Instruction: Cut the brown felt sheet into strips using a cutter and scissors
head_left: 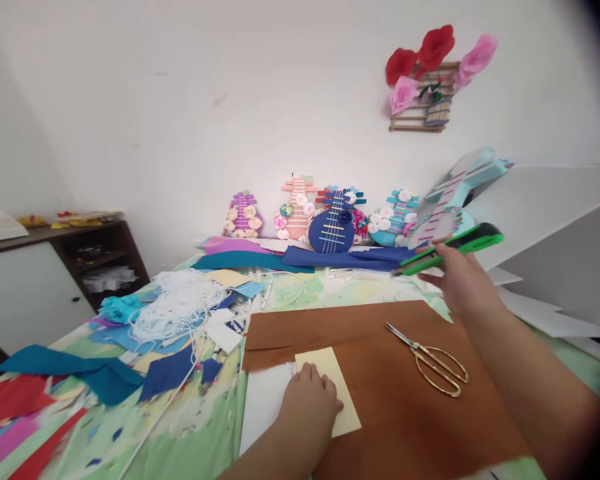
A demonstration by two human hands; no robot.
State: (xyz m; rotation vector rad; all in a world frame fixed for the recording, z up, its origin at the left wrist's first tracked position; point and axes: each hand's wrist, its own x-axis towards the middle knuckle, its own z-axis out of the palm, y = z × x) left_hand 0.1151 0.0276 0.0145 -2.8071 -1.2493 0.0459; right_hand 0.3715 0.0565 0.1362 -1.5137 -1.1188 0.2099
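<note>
My right hand (463,277) is raised over the far right of the table, closed around a green and black utility knife (450,250). The knife is held roughly level, its tip pointing left. My left hand (311,403) lies on a pale yellow piece of card (343,407), fingers laid over it and spread a little, holding nothing. Under the card are a white sheet (263,400) and a large brown sheet (400,427). Gold-handled scissors (430,360) rest on the brown sheet between my hands, their blades slightly apart.
White cord (180,303) lies heaped at the left among coloured scraps, including a teal strip (80,370). Several small paper lutes, one dark blue (331,230), stand along the wall. White boards (555,233) lean at the right. A cabinet (45,287) stands at the left.
</note>
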